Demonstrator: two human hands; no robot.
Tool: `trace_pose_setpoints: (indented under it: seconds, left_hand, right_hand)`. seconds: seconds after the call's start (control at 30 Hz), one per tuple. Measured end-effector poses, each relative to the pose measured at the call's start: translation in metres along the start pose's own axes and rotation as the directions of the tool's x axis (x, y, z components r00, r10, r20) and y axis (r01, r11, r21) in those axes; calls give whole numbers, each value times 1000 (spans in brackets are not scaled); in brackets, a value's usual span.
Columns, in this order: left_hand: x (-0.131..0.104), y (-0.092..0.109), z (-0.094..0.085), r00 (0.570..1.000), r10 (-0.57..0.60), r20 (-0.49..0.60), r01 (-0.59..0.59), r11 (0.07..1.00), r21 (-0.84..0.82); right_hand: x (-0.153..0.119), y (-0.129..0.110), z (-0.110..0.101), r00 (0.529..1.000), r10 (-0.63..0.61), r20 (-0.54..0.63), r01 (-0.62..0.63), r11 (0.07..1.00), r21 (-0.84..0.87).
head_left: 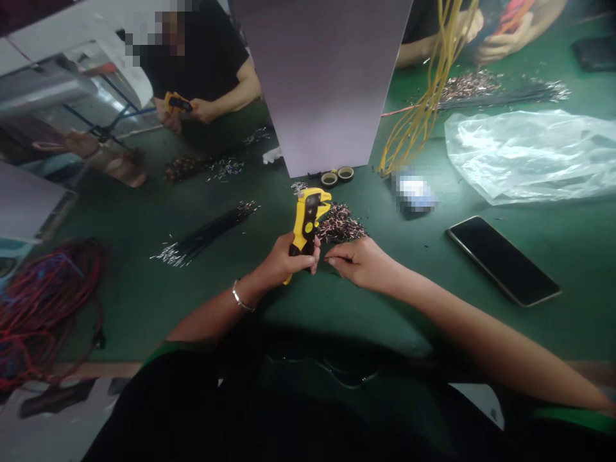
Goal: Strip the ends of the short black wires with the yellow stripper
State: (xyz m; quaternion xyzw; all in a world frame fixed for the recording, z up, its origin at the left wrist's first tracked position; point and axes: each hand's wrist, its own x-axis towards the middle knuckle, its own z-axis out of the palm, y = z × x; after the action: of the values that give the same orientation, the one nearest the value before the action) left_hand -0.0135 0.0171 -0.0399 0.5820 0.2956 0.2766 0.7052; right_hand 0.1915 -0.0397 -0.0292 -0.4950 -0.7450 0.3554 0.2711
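Hands at the green desk (pixel 158 301), working a yellow crimping tool (pixel 306 223).

The left hand (pixel 287 260) has its grip wrapped tight round the tool's handles, holding it upright just before a heap of short wire pieces (pixel 339 223). The right hand (pixel 357 260) rests beside it, fingertips pressed together near the tool; whether they pinch anything, I cannot tell. A phone (pixel 502 260) lies off to the right.

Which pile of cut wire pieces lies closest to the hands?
The small pile just right of the yellow crimping tool, right above the right hand; other piles lie farther across the table.
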Motion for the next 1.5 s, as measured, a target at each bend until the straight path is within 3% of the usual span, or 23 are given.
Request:
trace_pose_setpoints:
  seconds: [0.47,0.6,0.77,0.97,1.2,1.37,1.5]
  left_hand:
    - [1,-3,2,999,-53,-1,53,998,23]
    - [2,-2,-1,998,-58,-24,59,998,26]
    - [3,0,-5,998,-52,-32,49,995,-82]
    - [4,6,-5,989,-69,130,94,976,-198]
    - [3,7,-11,939,-68,337,177,936,-304]
    - [3,6,-12,932,-72,356,183,939,-290]
    - [4,6,-11,937,-70,344,187,928,-321]
  right_hand:
    - [2,4,4,999,53,-1,-52,993,108]
    - [2,6,-6,995,59,-80,-47,988,146]
    - [1,7,-27,962,179,-206,-127,962,243]
    - [1,2,-28,945,183,-270,-96,947,306]
    - [-1,0,-38,909,177,-377,-43,940,337]
    - [-1,-4,-34,917,215,-337,-86,929,359]
    - [-3,-7,-26,927,172,-334,-97,969,228]
